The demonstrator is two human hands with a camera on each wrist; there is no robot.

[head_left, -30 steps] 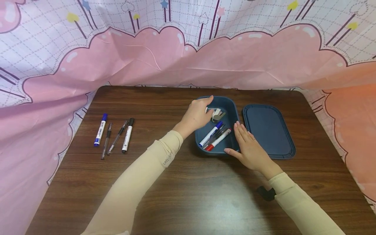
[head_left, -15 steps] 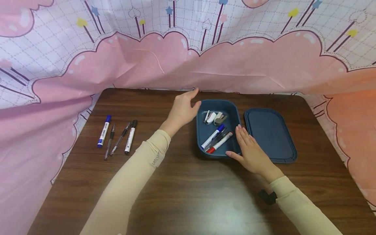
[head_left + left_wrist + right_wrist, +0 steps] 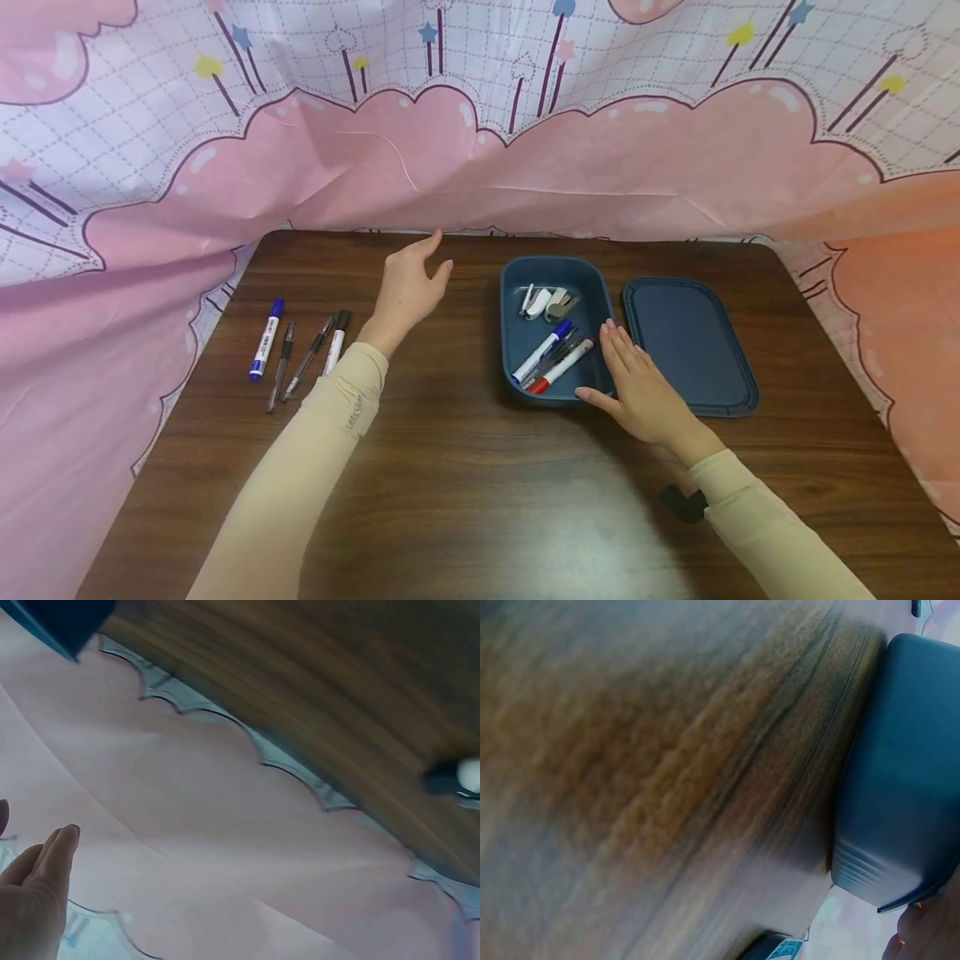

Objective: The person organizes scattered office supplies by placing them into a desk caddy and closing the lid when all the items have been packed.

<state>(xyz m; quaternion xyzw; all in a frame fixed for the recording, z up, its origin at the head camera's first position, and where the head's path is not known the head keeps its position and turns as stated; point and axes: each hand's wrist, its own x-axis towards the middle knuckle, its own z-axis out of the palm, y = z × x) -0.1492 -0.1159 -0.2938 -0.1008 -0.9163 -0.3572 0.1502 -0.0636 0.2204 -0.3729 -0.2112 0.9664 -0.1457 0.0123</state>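
My left hand point(image 3: 408, 287) is above the table between the pens and the box, thumb and fingers apart, holding nothing. Under its sleeve, a black-capped marker point(image 3: 337, 342) is partly hidden. Beside that marker lie two clear-barrelled pens point(image 3: 281, 367) and a blue marker point(image 3: 266, 340). My right hand point(image 3: 641, 392) rests with straight fingers against the right side of a dark blue box point(image 3: 507, 350). Inside the box are another blue marker point(image 3: 542, 352), a red marker point(image 3: 561, 367), dark pens between them, and small white and grey pieces point(image 3: 561, 305) of unclear kind.
A dark blue lid point(image 3: 690, 342) lies flat to the right of the box. The brown wooden table point(image 3: 450, 483) ends at the back against a pink and white patterned curtain point(image 3: 525, 200). In the right wrist view, the box's outer wall point(image 3: 900, 772) stands close to the hand.
My left hand has come out from over the box and moved left toward the loose pens, uncovering the white and grey pieces. The right hand stays at the box's side.
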